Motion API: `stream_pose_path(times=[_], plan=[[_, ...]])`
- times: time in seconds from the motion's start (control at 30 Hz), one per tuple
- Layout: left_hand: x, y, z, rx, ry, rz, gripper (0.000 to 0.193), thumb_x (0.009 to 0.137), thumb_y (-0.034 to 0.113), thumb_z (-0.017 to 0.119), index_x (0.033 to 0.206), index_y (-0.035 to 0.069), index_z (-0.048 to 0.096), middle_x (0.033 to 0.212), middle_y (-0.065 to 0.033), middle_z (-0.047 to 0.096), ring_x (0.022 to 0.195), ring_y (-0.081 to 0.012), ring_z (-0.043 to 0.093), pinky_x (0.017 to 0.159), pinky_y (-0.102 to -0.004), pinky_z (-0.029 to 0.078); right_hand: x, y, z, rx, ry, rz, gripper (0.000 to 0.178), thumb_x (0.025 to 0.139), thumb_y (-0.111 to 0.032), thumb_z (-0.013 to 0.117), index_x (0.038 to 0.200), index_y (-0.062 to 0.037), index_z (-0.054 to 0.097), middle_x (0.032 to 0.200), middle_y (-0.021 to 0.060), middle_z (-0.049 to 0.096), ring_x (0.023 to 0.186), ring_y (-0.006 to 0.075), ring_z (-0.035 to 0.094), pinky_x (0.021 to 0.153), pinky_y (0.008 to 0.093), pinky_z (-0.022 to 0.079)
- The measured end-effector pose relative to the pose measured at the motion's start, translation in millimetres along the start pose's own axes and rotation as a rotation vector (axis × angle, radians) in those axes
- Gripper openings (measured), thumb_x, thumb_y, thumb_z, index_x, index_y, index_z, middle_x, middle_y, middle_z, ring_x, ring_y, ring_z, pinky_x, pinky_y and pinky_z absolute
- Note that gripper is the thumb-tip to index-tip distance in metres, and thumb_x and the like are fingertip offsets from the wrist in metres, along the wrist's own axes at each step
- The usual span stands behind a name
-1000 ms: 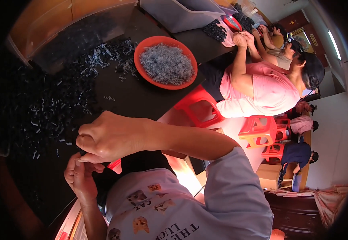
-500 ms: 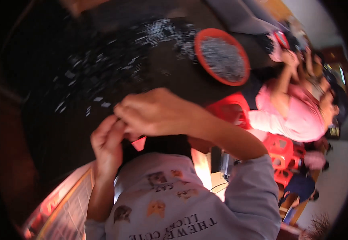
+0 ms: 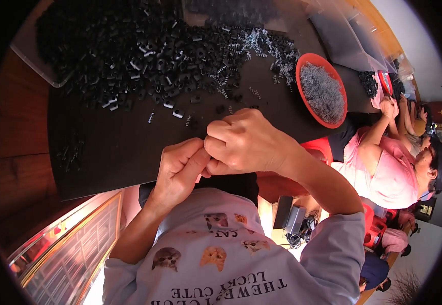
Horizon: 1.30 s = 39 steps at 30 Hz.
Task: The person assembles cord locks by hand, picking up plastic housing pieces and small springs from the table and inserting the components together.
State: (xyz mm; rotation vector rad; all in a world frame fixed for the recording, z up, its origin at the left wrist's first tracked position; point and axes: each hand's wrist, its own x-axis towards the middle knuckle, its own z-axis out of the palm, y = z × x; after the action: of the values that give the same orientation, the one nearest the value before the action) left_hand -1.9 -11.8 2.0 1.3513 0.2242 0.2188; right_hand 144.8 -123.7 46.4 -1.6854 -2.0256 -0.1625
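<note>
My left hand (image 3: 181, 169) and my right hand (image 3: 244, 143) meet above the near edge of the dark table (image 3: 114, 152). The fingers of both are curled and pressed together; whatever they hold is hidden behind them. Beyond them spreads a large heap of small black plastic pieces (image 3: 144, 61), some looking like hollow barrels with holes. A loose metal spring (image 3: 151, 117) and a few black pieces lie just past my fingers. To the right, a round orange bowl (image 3: 327, 122) is filled with small metal springs (image 3: 322, 94). More springs (image 3: 256, 43) are strewn beside the heap.
Thin dark pieces (image 3: 71, 152) lie at the table's left. A clear plastic sheet or bin edge (image 3: 33, 66) borders the heap, and a grey bin (image 3: 350, 40) stands at the far right. A person in pink (image 3: 378, 162) sits to the right, near red stools (image 3: 376, 226).
The view has shifted and sharpened, so the table, bowl and my hands appear farther right. My hands remain together, fingers still closed.
</note>
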Motion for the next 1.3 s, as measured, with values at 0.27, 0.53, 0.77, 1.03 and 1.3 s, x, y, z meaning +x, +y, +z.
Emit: stream_pose_path(times=[0.27, 0.53, 0.77, 1.03, 1.3], plan=[[-7, 3, -7, -0.228, -0.051, -0.058, 0.028, 0.1, 0.02, 0.048, 0.1, -0.003, 0.064, 0.08, -0.0062, 0.064, 0.068, -0.0108, 0.063, 0.056, -0.0212, 0.048, 48, 77, -86, -0.442, 0.21, 0.282, 0.035, 0.084, -0.025, 0.071, 0.065, -0.0036, 0.049, 0.06, 0.0036, 0.045, 0.053, 0.015, 0.045, 0.049, 0.0287, 0.041], [-4, 6, -2, -0.113, -0.043, -0.088, 0.029, 0.1, 0.021, 0.049, 0.095, -0.003, 0.064, 0.079, -0.0059, 0.064, 0.064, -0.0099, 0.062, 0.055, -0.0218, 0.05, 87, 142, -120, -0.192, 0.102, 1.0, 0.07, 0.078, -0.059, 0.067, 0.122, -0.0058, 0.059, 0.108, 0.0245, 0.065, 0.103, 0.0373, 0.064, 0.093, 0.0404, 0.048], [-1, 4, -7, 0.019, -0.061, 0.006, 0.027, 0.1, 0.02, 0.05, 0.093, -0.002, 0.065, 0.078, -0.0037, 0.063, 0.063, -0.0076, 0.061, 0.053, -0.0198, 0.048, 41, 77, -15, 0.016, -0.155, 0.327, 0.011, 0.085, -0.009, 0.062, 0.095, -0.0055, 0.062, 0.086, 0.0109, 0.058, 0.076, 0.0311, 0.061, 0.064, 0.0385, 0.049], [0, 2, -4, 0.051, -0.071, 0.08, 0.024, 0.099, 0.015, 0.05, 0.092, -0.004, 0.063, 0.079, -0.0059, 0.062, 0.063, -0.0089, 0.06, 0.055, -0.0217, 0.05, 33, 42, 12, -0.157, -0.332, 0.259, 0.012, 0.078, -0.007, 0.064, 0.079, -0.0009, 0.054, 0.083, 0.0095, 0.056, 0.07, 0.028, 0.063, 0.055, 0.0382, 0.052], [-1, 1, -3, 0.015, -0.048, 0.037, 0.025, 0.1, 0.017, 0.05, 0.093, -0.003, 0.064, 0.079, -0.0049, 0.062, 0.063, -0.0087, 0.06, 0.054, -0.0209, 0.05, 14, 41, 9, -0.138, -0.237, 0.299, 0.015, 0.075, -0.005, 0.065, 0.08, -0.0006, 0.052, 0.084, 0.0109, 0.056, 0.068, 0.0302, 0.063, 0.053, 0.0395, 0.05]])
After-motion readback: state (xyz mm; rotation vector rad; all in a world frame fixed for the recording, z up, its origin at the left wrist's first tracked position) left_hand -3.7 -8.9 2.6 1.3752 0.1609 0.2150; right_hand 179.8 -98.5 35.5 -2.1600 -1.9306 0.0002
